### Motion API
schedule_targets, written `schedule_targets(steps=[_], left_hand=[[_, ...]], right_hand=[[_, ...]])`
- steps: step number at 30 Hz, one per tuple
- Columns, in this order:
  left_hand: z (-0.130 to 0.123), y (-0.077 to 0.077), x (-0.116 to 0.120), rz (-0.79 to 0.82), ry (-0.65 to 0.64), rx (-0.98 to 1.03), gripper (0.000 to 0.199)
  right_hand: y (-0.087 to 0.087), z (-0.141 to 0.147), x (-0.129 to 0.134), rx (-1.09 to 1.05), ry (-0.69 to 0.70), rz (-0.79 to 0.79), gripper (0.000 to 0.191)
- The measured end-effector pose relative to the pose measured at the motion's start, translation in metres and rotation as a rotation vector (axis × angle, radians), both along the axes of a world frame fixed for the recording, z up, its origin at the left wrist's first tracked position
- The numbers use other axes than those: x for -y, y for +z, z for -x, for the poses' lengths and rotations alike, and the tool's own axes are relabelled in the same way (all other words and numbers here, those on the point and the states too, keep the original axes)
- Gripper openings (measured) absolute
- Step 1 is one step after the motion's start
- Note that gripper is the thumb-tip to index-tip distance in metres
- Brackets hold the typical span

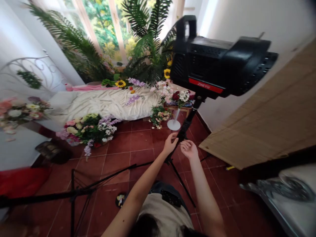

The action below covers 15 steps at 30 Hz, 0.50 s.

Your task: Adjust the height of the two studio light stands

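Observation:
A black studio light (209,65) with a red label strip sits on top of a black light stand (188,121), tilted in view. My left hand (171,143) closes around the stand's pole just at its dark collar (182,134). On the other side of the pole, my right hand (189,149) has its fingers curled in, with the fingertips at the collar. Whatever lies between those fingertips is hidden. Below my hands the stand's thin legs (181,181) spread over the floor.
A second black stand (98,181) lies across the lower left. Behind are a bed with a cream cover (111,102), flower bunches (86,130) and tall palm leaves (148,39). A brown board (259,108) leans at right, near an ornate silver frame (283,191). The floor (140,140) is red tile.

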<state>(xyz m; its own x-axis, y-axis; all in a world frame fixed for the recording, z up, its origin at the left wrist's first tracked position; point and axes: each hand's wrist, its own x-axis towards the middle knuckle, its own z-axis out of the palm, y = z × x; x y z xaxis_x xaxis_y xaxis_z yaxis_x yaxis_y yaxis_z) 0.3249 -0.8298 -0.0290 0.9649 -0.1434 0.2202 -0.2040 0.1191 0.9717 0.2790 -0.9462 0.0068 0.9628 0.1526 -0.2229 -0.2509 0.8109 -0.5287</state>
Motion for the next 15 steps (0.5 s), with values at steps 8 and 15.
schedule_targets(steps=[8, 15], left_hand=[[0.122, -0.1, -0.184, -0.731, -0.201, -0.445, 0.021], [0.244, -0.138, -0.331, -0.748, 0.214, -0.867, 0.021]], right_hand=[[-0.013, 0.003, -0.019, 0.079, -0.185, 0.084, 0.029], [-0.066, 0.016, -0.078, 0.149, 0.149, 0.378, 0.03]])
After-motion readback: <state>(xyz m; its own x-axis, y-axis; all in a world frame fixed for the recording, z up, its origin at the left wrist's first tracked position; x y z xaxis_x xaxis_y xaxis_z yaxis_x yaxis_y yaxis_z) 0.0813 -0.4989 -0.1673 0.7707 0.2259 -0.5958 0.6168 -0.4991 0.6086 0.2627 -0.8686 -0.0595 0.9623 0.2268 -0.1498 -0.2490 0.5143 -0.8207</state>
